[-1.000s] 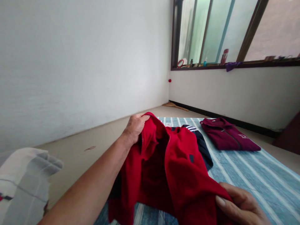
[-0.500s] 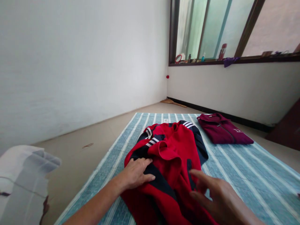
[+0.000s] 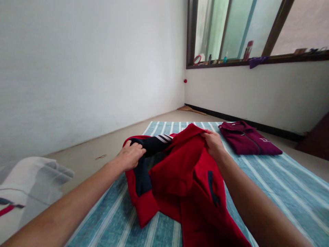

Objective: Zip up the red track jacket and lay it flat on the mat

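Left hand [image 3: 131, 156] and right hand [image 3: 213, 144] clamp a red jacket [image 3: 187, 178], folded maroon jacket [image 3: 248, 139] just beside.

The left arm [image 3: 69, 202] and right arm [image 3: 259, 202] reach forward. The left hand [image 3: 131, 156] sits well apart from the right hand [image 3: 213, 145], with fingers curled.

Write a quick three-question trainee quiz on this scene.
1. Which hand grips the top of the red jacket?
2. True or false: the maroon zip jacket lies folded on the striped mat.
3. What colours is the sleeve under the left hand?

Key: 1. The right hand. 2. True. 3. Navy with white stripes.
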`<move>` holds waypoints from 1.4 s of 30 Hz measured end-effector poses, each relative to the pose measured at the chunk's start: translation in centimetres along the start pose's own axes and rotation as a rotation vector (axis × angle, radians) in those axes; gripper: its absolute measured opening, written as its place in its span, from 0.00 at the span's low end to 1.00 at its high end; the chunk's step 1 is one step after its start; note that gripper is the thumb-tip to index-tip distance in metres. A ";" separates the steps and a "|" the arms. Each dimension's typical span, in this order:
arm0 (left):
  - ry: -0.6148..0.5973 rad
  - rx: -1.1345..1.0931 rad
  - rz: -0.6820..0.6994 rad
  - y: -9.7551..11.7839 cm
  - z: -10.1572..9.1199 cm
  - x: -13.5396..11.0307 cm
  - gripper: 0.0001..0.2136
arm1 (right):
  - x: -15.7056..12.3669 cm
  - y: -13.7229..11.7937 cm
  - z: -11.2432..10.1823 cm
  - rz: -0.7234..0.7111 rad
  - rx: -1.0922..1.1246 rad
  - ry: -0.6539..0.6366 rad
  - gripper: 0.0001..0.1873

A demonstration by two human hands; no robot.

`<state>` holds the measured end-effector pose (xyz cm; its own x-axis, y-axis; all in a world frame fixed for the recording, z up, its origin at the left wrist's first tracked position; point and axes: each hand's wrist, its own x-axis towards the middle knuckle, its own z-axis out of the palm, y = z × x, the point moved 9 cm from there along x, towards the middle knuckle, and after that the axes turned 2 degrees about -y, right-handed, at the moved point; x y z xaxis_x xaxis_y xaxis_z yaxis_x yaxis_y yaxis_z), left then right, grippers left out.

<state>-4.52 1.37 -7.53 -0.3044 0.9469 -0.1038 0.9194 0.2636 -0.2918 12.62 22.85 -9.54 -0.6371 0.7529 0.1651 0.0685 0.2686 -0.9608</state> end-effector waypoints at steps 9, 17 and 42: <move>0.260 -0.384 0.127 8.5 3.6 -5.2 0.19 | -6.8 2.0 -0.2 -0.009 -0.296 0.022 0.17; -0.008 -1.490 -0.332 14.9 8.5 -7.2 0.04 | -23.1 0.8 11.7 -0.689 -0.788 -0.909 0.12; -0.110 -2.550 -0.929 19.0 12.7 -6.8 0.08 | -26.2 8.2 4.1 0.193 -0.117 -0.499 0.08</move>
<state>11.86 -2.40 -24.42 -0.4557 0.5977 -0.6596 -0.8096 0.0297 0.5862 26.69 2.85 -22.64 -0.8894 0.4264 -0.1647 0.2870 0.2406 -0.9272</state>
